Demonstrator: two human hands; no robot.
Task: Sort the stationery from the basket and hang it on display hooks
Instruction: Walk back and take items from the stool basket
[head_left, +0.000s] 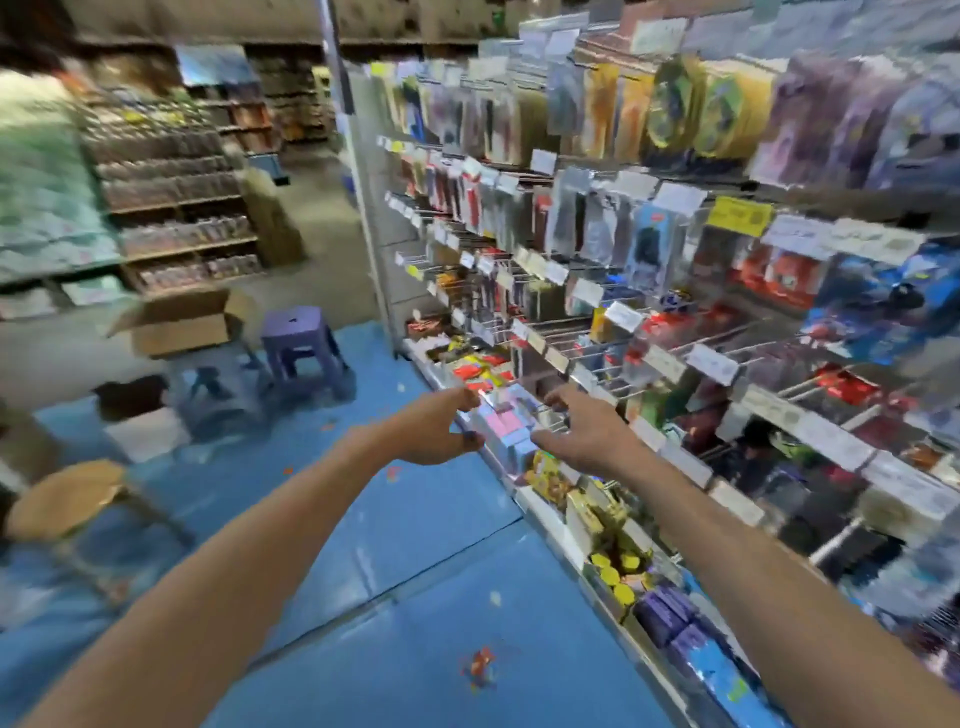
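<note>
The rack (366, 223) fills the right half of the frame. Its rows of wire hooks carry bagged stationery behind white price tags, so each kind hangs in its own column, facing the aisle. Along its bottom edge, lower right, a shelf holds boxed goods that cannot hang.

The blue floor (415, 597) takes up the lower middle and is dotted with scraps of litter. A purple stool (298, 338) and an open carton (176, 327) stand at left centre, probably parked there for the restocking. No basket is in view.

Both bare arms reach from the bottom corners towards the frame's centre, low on the rack. This suggests the item belongs on one of the lowest hooks (613, 374), some of which look bare.

The left hand (431, 426) curls fingers above and thumb below the left edge of the pack (506, 423), grasping it. The right hand (587, 436) lies with fingers spread and fairly straight at the pack's right side, released rather than clenched, probably steadying it or feeling for the hook.

The pack sits between the hands at centre frame, just before the lowest hooks. It is a blurred block of pastel pink, blue and lilac pieces; its hang hole cannot be made out.
</note>
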